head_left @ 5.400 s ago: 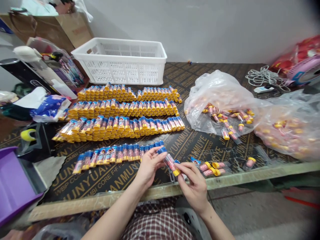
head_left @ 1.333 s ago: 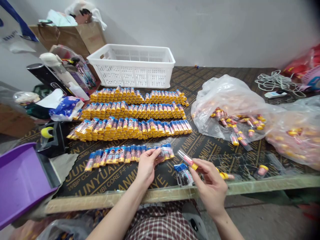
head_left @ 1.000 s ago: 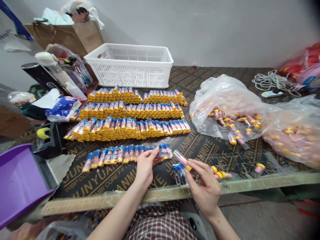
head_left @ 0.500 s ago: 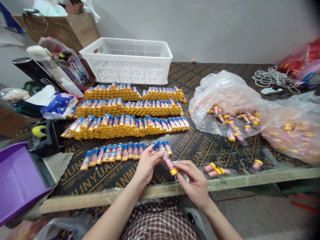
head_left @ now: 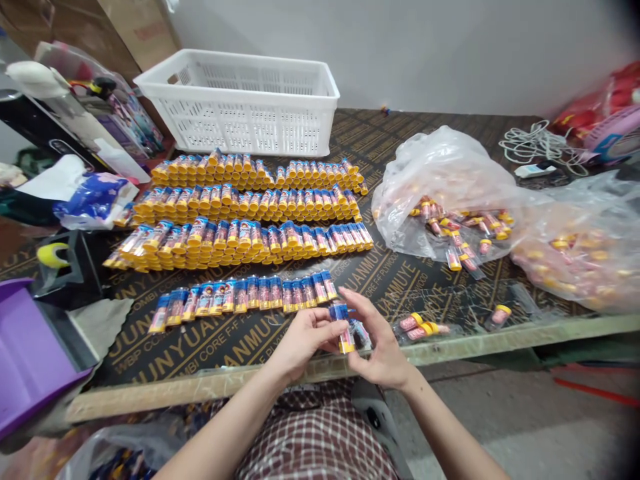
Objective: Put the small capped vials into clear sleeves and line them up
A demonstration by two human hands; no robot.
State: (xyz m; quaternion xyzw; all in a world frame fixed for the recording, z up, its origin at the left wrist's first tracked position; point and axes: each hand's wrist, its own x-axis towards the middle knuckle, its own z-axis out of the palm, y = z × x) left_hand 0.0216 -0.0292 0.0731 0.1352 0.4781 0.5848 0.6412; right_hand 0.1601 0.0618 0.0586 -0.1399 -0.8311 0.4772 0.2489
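Observation:
A small clear plastic tube (head_left: pixel 345 337) with a blue top, a yellow bottom cap and pinkish contents is held upright near the table's front edge. My left hand (head_left: pixel 307 340) is closed on its left side, thumb across the front. My right hand (head_left: pixel 377 343) curves round it from the right, index finger high and thumb by the yellow end. Another printed piece (head_left: pixel 361 333) shows partly behind the tube. Just beyond my hands runs a single row of similar tubes (head_left: pixel 240 295), and farther back are several stacked rows of them (head_left: pixel 245 237).
A white basket (head_left: pixel 255 123) stands at the back. Clear bags of yellow-capped tubes (head_left: pixel 445 173) lie to the right, with loose yellow-capped tubes (head_left: pixel 423 330) near the edge. A purple dustpan-like tray (head_left: pixel 35 360), a tape dispenser (head_left: pixel 70 263) and bottles (head_left: pixel 45 127) are left.
The tube has turned from slanted to nearly upright and come slightly nearer. My left hand has drawn back from the front row, and my right fingers have spread upward round the tube. The view has shifted.

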